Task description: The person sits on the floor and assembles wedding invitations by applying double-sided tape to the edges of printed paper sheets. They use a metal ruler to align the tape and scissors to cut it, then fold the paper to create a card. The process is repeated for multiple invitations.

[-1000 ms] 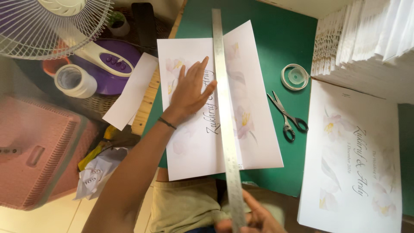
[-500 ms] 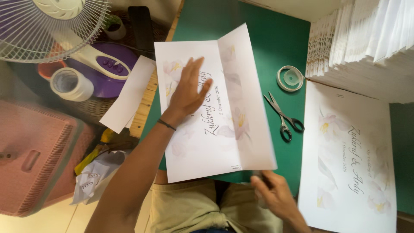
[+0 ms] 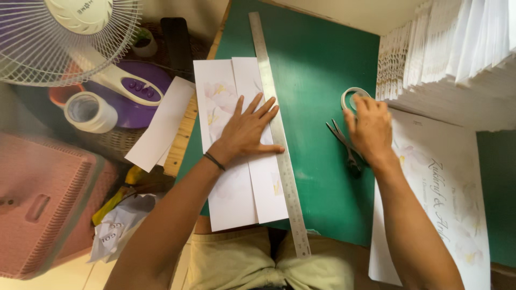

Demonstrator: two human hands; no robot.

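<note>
My left hand (image 3: 248,129) lies flat, fingers spread, on a folded white card with pale flowers (image 3: 236,177) on the green mat (image 3: 317,80). A long steel ruler (image 3: 279,139) runs along the card's right edge, touching my fingertips. My right hand (image 3: 370,129) hovers over the scissors (image 3: 344,142) with its fingertips on a small roll of tape (image 3: 350,96). It grips nothing that I can see.
A stack of printed flowered sheets (image 3: 451,193) lies at the right, with a pile of folded white cards (image 3: 446,43) behind it. Left of the mat stand a white fan (image 3: 80,32), a tape roll (image 3: 88,111), a loose paper strip (image 3: 161,123) and a pink basket (image 3: 43,209).
The card's right flap has been folded over, so the card is narrower. The ruler now lies flat beside it. My right hand has moved from the card's bottom edge up to the tape roll.
</note>
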